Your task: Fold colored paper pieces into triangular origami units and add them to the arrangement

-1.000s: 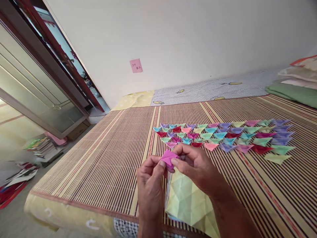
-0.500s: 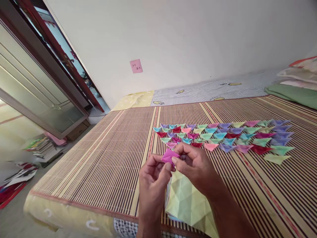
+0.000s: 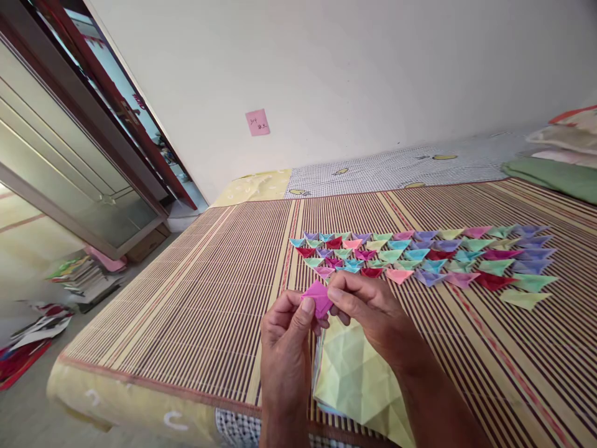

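Observation:
A small folded magenta paper [image 3: 318,297] is held up between my two hands, a little above the mat. My left hand [image 3: 290,333] pinches its left side, thumb on the front face. On its right corner, my right hand [image 3: 366,311] closes with thumb and forefinger. Below my hands lies a stack of creased pale yellow paper sheets [image 3: 357,379], partly covered by my right forearm. Beyond them, several rows of small folded paper boats [image 3: 424,254] in many colours spread to the right; my right hand hides a few.
A striped bamboo mat [image 3: 209,298] covers the bed. Folded cloths [image 3: 555,177] are piled at the far right. A pink note [image 3: 258,122] sticks to the white wall. Books [image 3: 77,274] are stacked on the floor at left, near a glass-panelled door [image 3: 69,149].
My left thumb has moved up onto the front of the magenta paper, and my right fingers have shifted to its right corner. The paper now shows a flatter diamond face.

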Available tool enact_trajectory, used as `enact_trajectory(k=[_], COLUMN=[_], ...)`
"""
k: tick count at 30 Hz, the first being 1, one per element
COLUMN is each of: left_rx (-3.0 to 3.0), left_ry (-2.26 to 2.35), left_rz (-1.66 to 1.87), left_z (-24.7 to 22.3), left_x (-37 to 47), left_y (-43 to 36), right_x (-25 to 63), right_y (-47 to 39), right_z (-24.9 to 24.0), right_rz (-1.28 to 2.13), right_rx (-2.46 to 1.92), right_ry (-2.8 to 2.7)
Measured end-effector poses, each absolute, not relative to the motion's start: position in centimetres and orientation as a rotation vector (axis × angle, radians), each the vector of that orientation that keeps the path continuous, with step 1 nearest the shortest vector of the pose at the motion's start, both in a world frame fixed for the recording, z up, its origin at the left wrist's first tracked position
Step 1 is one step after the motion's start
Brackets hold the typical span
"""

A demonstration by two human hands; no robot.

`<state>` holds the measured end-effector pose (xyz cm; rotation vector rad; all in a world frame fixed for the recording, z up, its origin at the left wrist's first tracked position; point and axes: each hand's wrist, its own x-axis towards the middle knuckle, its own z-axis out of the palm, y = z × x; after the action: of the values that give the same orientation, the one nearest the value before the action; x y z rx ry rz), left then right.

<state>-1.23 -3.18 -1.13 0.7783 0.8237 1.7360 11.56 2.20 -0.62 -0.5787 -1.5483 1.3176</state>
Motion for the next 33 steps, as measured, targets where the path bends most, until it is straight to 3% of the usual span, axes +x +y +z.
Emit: enact_trajectory(k=[19, 33], left_rx=[0.962, 0.973], left_ry=[1.065, 0.971], left_rz=[1.751, 1.714], left_z=[-1.6, -1.7], left_x=[-1.6, -2.5], left_y=[-3.5, -3.3], right_x=[11.5, 12.0], right_y=[2.6, 2.2], right_z=[-1.4, -0.8], right_rz=[1.534, 1.345], right_rx=[-0.519, -0.571], right_ry=[-1.499, -1.609])
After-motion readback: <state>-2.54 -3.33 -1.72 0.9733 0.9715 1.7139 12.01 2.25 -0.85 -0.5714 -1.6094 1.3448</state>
